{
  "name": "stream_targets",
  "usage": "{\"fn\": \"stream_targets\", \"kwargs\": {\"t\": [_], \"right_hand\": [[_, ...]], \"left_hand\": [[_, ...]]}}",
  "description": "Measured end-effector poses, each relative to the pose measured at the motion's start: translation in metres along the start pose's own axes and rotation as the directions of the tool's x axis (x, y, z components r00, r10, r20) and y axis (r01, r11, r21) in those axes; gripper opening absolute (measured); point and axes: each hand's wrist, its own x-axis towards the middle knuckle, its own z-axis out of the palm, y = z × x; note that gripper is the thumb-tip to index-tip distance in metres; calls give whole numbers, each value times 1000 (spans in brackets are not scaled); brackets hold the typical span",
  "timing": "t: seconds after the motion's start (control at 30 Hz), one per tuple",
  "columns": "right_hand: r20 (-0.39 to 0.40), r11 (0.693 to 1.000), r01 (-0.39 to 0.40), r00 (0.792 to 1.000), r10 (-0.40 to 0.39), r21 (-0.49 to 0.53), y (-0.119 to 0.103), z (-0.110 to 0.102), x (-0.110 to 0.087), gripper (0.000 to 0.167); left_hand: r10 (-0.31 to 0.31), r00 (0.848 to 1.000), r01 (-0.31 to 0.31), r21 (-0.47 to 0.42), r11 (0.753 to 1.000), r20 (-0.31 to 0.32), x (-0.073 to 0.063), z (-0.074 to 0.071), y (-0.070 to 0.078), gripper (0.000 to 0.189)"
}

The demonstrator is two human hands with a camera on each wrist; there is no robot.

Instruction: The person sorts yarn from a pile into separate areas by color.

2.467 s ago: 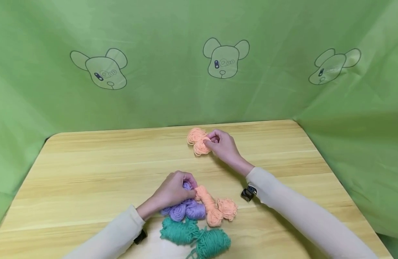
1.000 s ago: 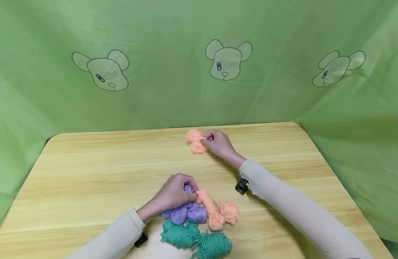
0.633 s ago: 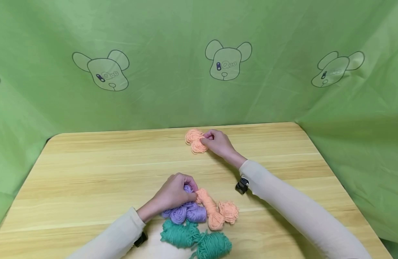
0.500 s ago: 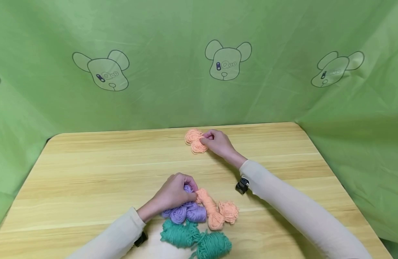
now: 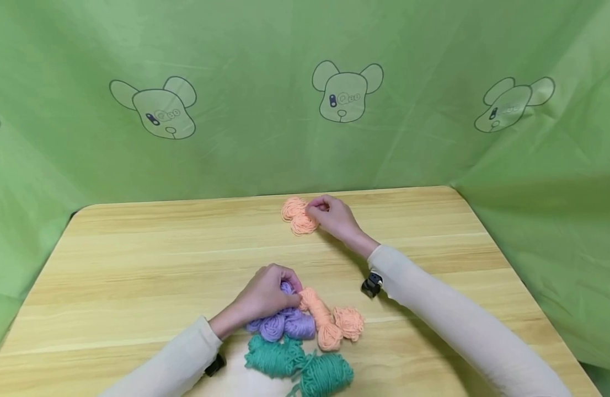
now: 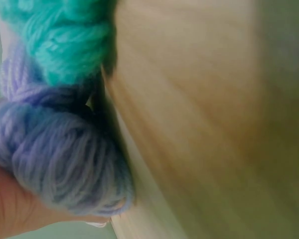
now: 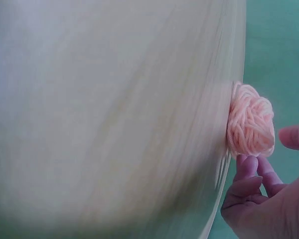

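My left hand (image 5: pixel 267 295) arches over a cluster of purple yarn skeins (image 5: pixel 300 325). Its thumb and index fingertips pinch the upper end of a peach yarn skein (image 5: pixel 321 314); the other fingers are hidden. Another peach skein (image 5: pixel 349 323) touches that one. Near the table's far edge, my right hand (image 5: pixel 337 218) is at the right side of a separate peach yarn skein (image 5: pixel 303 223). In the right wrist view the thumb is apart from this peach skein (image 7: pixel 251 122), while fingertips touch its lower end.
Two green yarn skeins (image 5: pixel 327 375) lie just in front of the purple ones. The wooden table (image 5: pixel 161 264) ends at a green curtain (image 5: pixel 265 149) with printed bear heads. Both forearms cross the front of the table.
My right hand shifted slightly left with the far peach skein, then its fingertips rose a little and loosened from it. The left hand stayed in place over the pile.
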Motion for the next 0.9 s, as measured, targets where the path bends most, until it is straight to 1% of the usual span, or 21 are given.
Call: {"fn": "stream_targets", "kwargs": {"t": [0.13, 0.23, 0.43, 0.57, 0.67, 0.9], "right_hand": [[-19, 999, 22, 1000, -21, 33, -3, -2, -1, 31], [-19, 998, 22, 1000, -21, 51, -7, -4, -4, 31], [-34, 997, 42, 999, -39, 68, -14, -12, -12, 30], [-40, 994, 75, 997, -72, 80, -14, -16, -16, 30], [-44, 992, 82, 996, -78, 99, -12, -18, -21, 29], [-84, 971, 115, 992, -100, 212, -9, -24, -36, 27]], "left_hand": [[8, 1000, -8, 5, 1000, -1, 0, -1, 0, 9], [10, 1000, -10, 9, 1000, -5, 0, -1, 0, 10], [7, 1000, -7, 6, 1000, -3, 0, 0, -1, 11], [3, 1000, -3, 0, 1000, -2, 0, 0, -1, 11], [-1, 1000, 1, -3, 1000, -2, 0, 0, -1, 11], [3, 1000, -3, -1, 1000, 3, 1, 0, -3, 9]]}}
